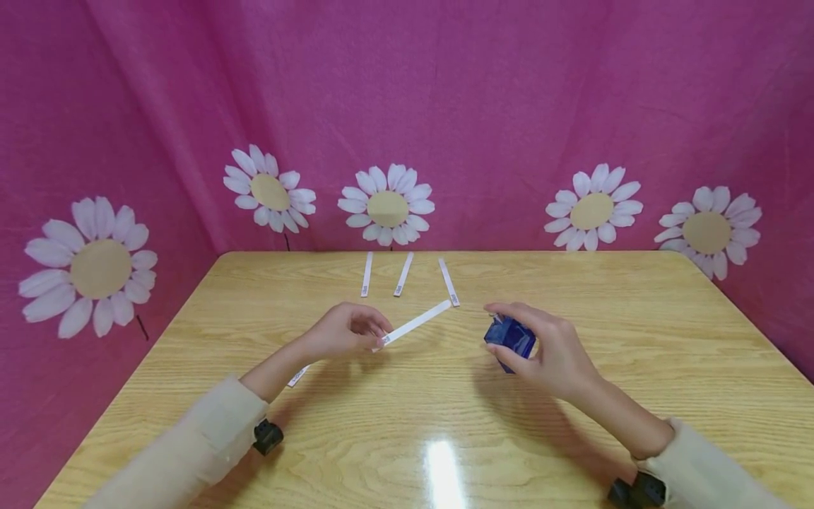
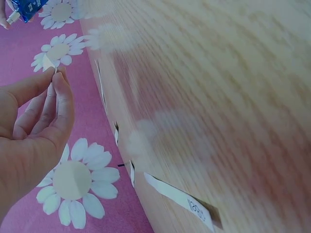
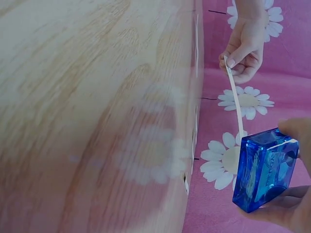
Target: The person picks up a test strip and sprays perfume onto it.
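My left hand (image 1: pixel 346 330) pinches one end of a white perfume test strip (image 1: pixel 417 322) between thumb and fingers. Its free end slants up to the right, above the table. To the right, my right hand (image 1: pixel 553 350) grips a blue glass perfume bottle (image 1: pixel 511 341), tilted, with the index finger by the small spray top (image 1: pixel 495 319). Strip and bottle stand apart in the head view. The right wrist view shows the square glass body (image 3: pixel 265 167) held from the sides, and the left wrist view catches the bottle (image 2: pixel 31 7) at the top corner.
Three more strips lie toward the table's back: a left one (image 1: pixel 367 276), a middle one (image 1: pixel 403 276) and a right one (image 1: pixel 449 283). Another strip (image 1: pixel 297 376) lies partly under my left forearm. A pink flowered cloth (image 1: pixel 490 141) surrounds the wooden table (image 1: pixel 381 438).
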Demonstrator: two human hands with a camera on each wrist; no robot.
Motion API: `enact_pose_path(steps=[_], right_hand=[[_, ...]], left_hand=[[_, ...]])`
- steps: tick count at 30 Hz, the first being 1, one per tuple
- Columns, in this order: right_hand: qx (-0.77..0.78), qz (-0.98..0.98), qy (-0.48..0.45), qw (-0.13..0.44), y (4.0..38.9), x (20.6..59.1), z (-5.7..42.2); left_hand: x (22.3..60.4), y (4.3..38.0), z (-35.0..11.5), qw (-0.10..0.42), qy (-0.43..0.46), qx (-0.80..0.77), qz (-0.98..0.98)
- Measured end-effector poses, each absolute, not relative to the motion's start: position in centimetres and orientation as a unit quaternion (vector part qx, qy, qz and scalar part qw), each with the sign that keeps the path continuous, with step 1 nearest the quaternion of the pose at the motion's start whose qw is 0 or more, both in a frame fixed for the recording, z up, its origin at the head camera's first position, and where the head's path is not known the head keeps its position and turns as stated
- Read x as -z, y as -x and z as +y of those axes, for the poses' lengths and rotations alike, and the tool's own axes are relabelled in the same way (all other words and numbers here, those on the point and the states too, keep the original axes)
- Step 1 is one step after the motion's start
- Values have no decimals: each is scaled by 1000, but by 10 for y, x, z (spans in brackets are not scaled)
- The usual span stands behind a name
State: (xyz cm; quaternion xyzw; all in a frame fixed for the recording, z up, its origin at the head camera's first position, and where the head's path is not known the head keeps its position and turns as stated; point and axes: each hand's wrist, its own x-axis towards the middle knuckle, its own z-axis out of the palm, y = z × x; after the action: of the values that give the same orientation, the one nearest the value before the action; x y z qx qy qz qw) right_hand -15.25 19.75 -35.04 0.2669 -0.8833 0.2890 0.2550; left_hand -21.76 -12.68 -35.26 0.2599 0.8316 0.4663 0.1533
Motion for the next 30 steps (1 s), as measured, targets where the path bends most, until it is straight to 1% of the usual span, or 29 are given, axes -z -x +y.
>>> enact_pose_path(steps=[12,20,25,30], right_hand=[[-294,-868,-291,274,140,344,195],[-289,-868,-289,284,135,338,194],[-287,-868,-291,283,132,337,196],[-284,-876,-281,270,131,337,200]], left_hand=[[357,212,-131,165,-246,-484,823],[362,208,-137,173,-237,-504,812],[367,204,-145,182,-225,-517,806],[372,198,-154,184,-207,-529,802]])
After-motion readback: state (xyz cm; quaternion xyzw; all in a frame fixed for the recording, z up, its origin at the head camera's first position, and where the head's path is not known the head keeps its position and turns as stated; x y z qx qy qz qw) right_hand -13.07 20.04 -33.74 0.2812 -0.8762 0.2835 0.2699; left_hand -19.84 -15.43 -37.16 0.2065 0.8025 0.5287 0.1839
